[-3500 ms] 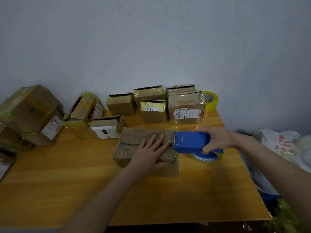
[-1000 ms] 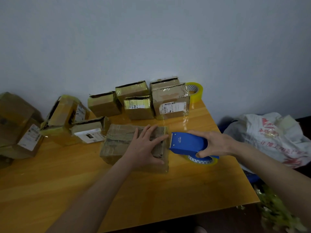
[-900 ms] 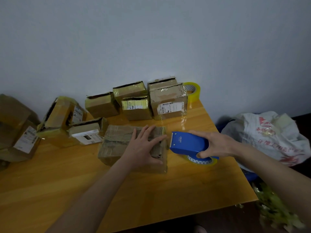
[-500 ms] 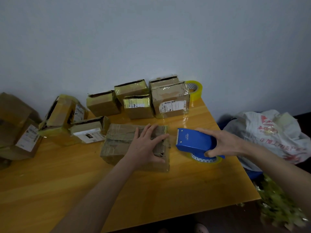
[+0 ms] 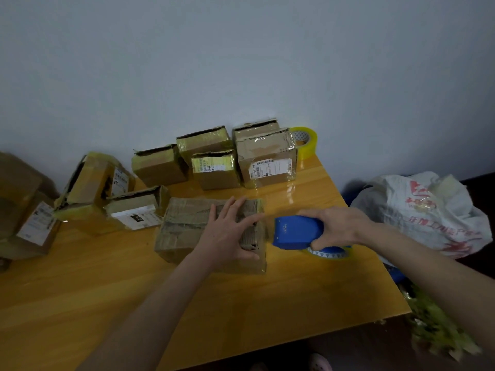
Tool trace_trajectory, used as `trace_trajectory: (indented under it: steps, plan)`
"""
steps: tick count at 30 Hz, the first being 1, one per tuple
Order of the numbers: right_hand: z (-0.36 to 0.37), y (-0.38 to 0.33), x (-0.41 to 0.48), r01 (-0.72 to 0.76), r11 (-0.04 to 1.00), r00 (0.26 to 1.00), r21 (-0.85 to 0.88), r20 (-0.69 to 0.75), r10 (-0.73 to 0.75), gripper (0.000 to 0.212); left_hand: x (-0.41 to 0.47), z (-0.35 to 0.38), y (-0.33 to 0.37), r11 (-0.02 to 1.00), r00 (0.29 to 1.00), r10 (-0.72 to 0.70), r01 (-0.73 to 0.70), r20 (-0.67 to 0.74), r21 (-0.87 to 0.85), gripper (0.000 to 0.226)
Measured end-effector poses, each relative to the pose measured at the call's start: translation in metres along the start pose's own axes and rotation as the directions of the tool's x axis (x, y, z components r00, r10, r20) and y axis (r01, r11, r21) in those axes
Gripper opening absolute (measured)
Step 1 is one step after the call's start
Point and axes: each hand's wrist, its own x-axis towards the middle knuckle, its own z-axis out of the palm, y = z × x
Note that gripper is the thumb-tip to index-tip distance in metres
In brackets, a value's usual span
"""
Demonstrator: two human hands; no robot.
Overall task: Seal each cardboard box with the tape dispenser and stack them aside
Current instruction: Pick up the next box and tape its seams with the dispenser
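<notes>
A flat, worn cardboard box (image 5: 184, 223) lies in the middle of the wooden table (image 5: 241, 303). My left hand (image 5: 227, 234) rests flat on its right half, fingers spread. Just right of the box's end, my right hand (image 5: 340, 227) grips a blue tape dispenser (image 5: 296, 232), whose front edge sits a small gap away from the box. The roll of tape (image 5: 330, 253) shows under the dispenser.
Several smaller taped boxes (image 5: 214, 162) stand along the wall at the back, with more boxes (image 5: 91, 188) at the left. A yellow tape roll (image 5: 305, 141) leans in the back right corner. A white plastic bag (image 5: 423, 212) lies off the table's right edge.
The dispenser has pulled a little to the right, away from the box's end. My left hand stays pressed on the box.
</notes>
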Motion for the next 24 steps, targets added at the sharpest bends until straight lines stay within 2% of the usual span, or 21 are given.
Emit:
trace_trajectory:
  steps: [5, 9, 12, 14, 16, 18, 20, 22, 24]
  plan:
    - [-0.010, -0.029, 0.024, 0.025, 0.999, 0.995, -0.048, 0.101, -0.020, 0.071, -0.002, 0.001, 0.003, 1.000, 1.000, 0.007, -0.007, -0.011, 0.024, 0.083]
    - [-0.027, -0.040, 0.043, -0.039, 0.998, 0.983, -0.057, 0.178, 0.049, 0.070, -0.001, 0.002, 0.002, 0.999, 1.000, 0.014, -0.014, 0.007, 0.032, 0.071]
    - [-0.025, -0.045, 0.051, -0.106, 0.983, 0.970, -0.147, 0.203, 0.135, 0.065, -0.001, 0.005, 0.002, 1.000, 1.000, 0.029, -0.029, 0.008, 0.011, 0.070]
    - [-0.029, -0.037, 0.051, -0.141, 0.990, 0.969, -0.026, 0.201, 0.144, 0.067, -0.001, 0.009, 0.000, 0.999, 0.999, 0.032, -0.032, 0.020, 0.035, 0.080]
    - [-0.036, -0.020, 0.047, -0.169, 0.955, 0.982, 0.243, 0.119, 0.144, 0.065, -0.003, 0.012, 0.001, 0.997, 0.999, 0.015, -0.018, 0.038, 0.080, 0.096]
    - [-0.031, -0.006, 0.043, -0.168, 0.846, 0.979, 0.505, -0.011, 0.202, 0.046, -0.006, 0.015, 0.007, 0.994, 0.999, -0.027, 0.025, 0.018, 0.109, 0.105]
    - [-0.010, 0.003, 0.045, -0.177, 0.646, 0.943, 0.743, -0.061, 0.328, 0.035, -0.011, 0.020, 0.015, 0.992, 0.998, -0.057, 0.061, -0.039, 0.106, 0.101]
    - [0.016, 0.002, 0.048, -0.232, 0.317, 0.905, 0.920, 0.085, 0.416, 0.038, -0.017, 0.024, 0.022, 0.993, 0.995, -0.060, 0.068, -0.084, 0.092, 0.093]
    - [0.039, -0.002, 0.050, -0.296, -0.003, 0.868, 0.955, 0.270, 0.418, 0.040, -0.019, 0.025, 0.025, 0.995, 0.994, -0.058, 0.065, -0.089, 0.072, 0.090]
